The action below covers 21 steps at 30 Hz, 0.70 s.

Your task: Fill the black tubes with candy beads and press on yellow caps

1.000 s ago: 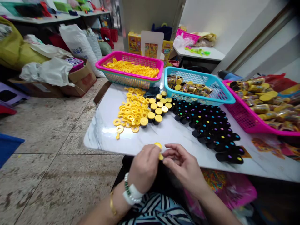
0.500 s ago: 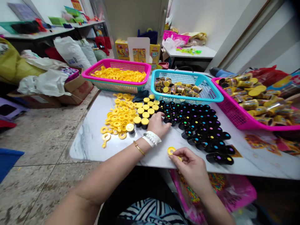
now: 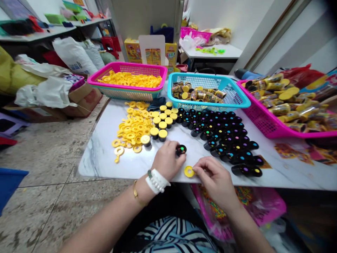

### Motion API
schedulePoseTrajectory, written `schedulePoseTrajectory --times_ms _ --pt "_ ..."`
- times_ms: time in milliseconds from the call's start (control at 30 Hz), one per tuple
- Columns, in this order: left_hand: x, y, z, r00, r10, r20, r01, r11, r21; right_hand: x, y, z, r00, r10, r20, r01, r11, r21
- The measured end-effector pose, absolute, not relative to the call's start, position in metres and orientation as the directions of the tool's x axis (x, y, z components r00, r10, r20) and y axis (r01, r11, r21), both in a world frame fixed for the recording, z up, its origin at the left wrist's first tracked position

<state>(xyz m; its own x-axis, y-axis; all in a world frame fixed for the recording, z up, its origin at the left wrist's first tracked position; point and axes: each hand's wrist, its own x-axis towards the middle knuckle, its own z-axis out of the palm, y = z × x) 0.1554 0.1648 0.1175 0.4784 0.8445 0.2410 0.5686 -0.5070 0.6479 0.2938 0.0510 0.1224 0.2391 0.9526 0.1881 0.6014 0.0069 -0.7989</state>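
Near the table's front edge my left hand [image 3: 167, 160] is closed around a small black cup [image 3: 181, 150] with coloured bits inside. Just to its right, my right hand [image 3: 212, 174] pinches a yellow ring-shaped cap [image 3: 189, 171] by one side. Rows of open black cups [image 3: 223, 135], each showing coloured dots, stand beyond my right hand. A group of black cups with yellow lids [image 3: 162, 135] stands beyond my left hand. Left of these lies a loose heap of yellow ring caps [image 3: 134, 124].
A pink basket [image 3: 94, 83] of yellow caps, a blue basket [image 3: 238, 100] of wrapped tubes and a pink basket [image 3: 265, 121] heaped with more line the back and right. Below the table edge sits a pink tub [image 3: 276, 207] with colourful beads.
My left hand has drawn a black cup out of the rows toward me. My right hand still holds the yellow ring cap, now turned flatter toward the cup.
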Motion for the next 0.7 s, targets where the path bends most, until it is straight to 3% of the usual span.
schedulePoseTrajectory --times_ms 233,367,533,700 --pt "0.118 0.139 0.111 0.418 0.870 0.261 0.505 -0.461 0.730 0.297 0.044 0.133 -0.063 0.986 0.157 0.775 0.147 -0.615" --pt "0.121 0.139 0.108 0.405 0.875 0.266 0.520 -0.459 0.720 0.294 0.032 0.117 -0.123 0.949 0.289 0.839 0.255 -0.481" --pt "0.126 0.139 0.106 0.434 0.854 0.287 0.584 -0.509 0.633 0.294 0.028 0.089 -0.129 0.895 0.428 0.853 0.320 -0.412" --pt "0.124 0.135 0.108 0.393 0.870 0.298 0.545 -0.481 0.687 0.304 0.021 0.071 -0.270 0.757 0.595 0.850 0.478 -0.222"
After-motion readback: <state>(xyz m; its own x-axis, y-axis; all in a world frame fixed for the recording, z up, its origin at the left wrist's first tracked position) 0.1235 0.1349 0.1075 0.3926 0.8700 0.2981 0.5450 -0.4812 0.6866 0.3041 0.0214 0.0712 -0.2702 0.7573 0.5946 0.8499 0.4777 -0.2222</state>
